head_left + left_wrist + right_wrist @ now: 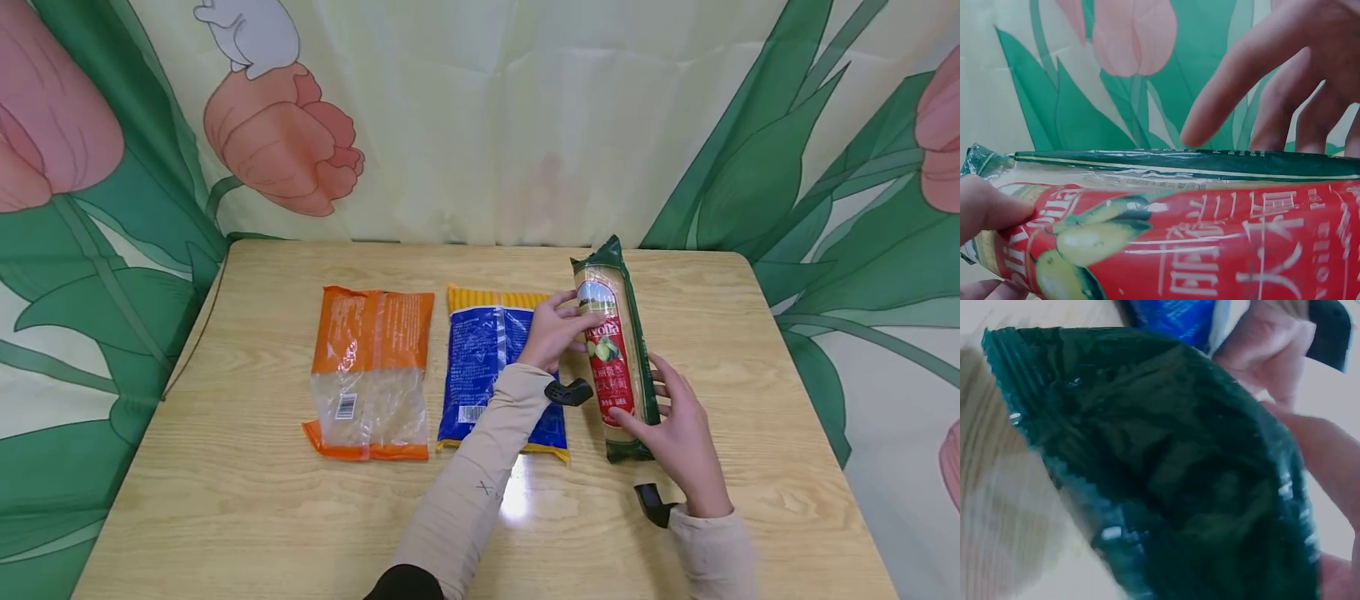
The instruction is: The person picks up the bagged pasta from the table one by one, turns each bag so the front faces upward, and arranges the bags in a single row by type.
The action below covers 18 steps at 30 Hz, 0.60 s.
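Long packet [611, 362] of pale contents, green at both ends with a red label bearing white lettering and green olives, held on the right half of the tabletop, its upper end leaning slightly leftward in the head view; whether its underside touches the wood cannot be told. Left hand [551, 333]: partly closed, pinching the packet's upper left side, thumb pressed on the front by the lettering and fingers at the side edge. Right hand [682, 437]: spread fairly wide around the lower part, thumb over the lower front, fingers loosely bent and set apart along the long green edge; how firmly it holds cannot be told. In the right wrist view, the crimped green end fills much of the field, slightly blurred.

Just left of the long packet lies a blue packet [476, 358] with yellow ends and a barcode, flat and partly covered by the left hand and forearm. Beside it, farther left, lies an orange packet [375, 333] with a clear lower panel and its own barcode. Both arms wear beige sleeves [480, 467], and a black device [567, 392] sits at each wrist. Beneath is a light wooden table [247, 500]; behind it hangs a pale curtain [525, 125] printed with pink tulips and green leaves
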Each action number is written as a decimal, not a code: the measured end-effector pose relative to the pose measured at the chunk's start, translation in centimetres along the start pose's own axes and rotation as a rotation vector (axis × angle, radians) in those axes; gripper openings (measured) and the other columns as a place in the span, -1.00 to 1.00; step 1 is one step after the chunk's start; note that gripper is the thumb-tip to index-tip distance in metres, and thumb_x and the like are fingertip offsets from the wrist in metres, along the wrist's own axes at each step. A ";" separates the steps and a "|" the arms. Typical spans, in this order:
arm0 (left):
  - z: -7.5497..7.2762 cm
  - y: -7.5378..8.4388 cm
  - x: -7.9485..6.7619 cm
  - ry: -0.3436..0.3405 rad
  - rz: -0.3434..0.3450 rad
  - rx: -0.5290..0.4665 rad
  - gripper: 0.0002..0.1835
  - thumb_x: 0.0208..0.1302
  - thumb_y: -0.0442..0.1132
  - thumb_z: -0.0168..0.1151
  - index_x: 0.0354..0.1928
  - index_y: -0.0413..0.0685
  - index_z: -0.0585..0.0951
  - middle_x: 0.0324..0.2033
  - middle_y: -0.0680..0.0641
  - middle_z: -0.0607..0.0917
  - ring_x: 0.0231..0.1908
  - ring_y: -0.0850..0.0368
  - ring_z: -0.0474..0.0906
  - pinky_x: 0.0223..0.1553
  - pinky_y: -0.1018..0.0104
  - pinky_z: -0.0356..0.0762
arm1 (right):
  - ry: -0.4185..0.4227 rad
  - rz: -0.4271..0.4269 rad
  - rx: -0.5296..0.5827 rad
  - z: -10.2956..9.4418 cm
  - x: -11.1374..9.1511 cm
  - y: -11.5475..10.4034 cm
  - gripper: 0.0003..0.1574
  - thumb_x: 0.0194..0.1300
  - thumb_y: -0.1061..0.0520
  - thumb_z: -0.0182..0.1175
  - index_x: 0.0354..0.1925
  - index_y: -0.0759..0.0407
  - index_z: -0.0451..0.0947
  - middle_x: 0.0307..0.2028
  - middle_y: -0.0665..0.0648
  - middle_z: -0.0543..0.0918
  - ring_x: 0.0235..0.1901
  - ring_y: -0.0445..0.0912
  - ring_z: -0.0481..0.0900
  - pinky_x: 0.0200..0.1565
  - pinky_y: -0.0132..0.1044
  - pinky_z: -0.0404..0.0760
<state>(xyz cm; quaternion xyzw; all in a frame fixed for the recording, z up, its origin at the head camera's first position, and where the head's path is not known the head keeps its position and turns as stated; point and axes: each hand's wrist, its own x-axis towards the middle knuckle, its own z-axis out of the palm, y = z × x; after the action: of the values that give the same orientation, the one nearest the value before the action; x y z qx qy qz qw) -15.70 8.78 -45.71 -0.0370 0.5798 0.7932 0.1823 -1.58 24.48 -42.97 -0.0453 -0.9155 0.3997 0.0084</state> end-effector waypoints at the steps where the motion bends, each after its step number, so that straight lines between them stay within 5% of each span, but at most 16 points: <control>1: 0.1 0.0 0.0 0.004 -0.003 0.003 -0.24 0.10 -0.31 0.50 0.36 -0.16 0.41 -0.06 -0.12 0.69 -0.33 0.08 0.71 -0.47 0.22 0.72 | 0.008 -0.006 -0.009 0.1 0.0 0.0 0.16 0.14 0.08 0.49 0.52 0.20 0.05 0.24 0.41 0.37 0.14 0.29 0.41 0.05 0.29 0.57; 11: 0.1 0.3 -0.6 -0.071 -0.008 0.081 -0.34 0.13 -0.21 0.50 0.29 -0.15 0.51 -0.17 -0.01 0.65 -0.37 0.10 0.66 -0.37 0.13 0.75 | 0.000 0.017 0.106 0.5 0.0 0.7 -0.04 0.23 0.27 0.37 0.48 0.19 0.14 0.13 0.40 0.50 0.05 0.26 0.56 -0.12 0.03 0.73; 18: -0.4 0.6 -0.8 -0.189 0.021 0.072 -0.39 0.26 -0.20 0.39 0.35 -0.03 0.47 0.01 -0.04 0.63 -0.19 0.14 0.67 -0.13 0.02 0.72 | -0.012 0.068 0.262 -0.1 -0.2 1.1 -0.04 0.28 0.21 0.35 0.51 0.06 0.12 0.19 0.31 0.48 -0.04 -0.28 0.56 -0.19 -0.37 0.72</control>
<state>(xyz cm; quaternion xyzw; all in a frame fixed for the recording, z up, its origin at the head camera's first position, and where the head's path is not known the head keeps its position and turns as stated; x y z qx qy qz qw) -15.21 8.11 -45.10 0.0506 0.5887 0.7736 0.2290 -1.31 25.30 -43.67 -0.0724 -0.8534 0.5162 -0.0049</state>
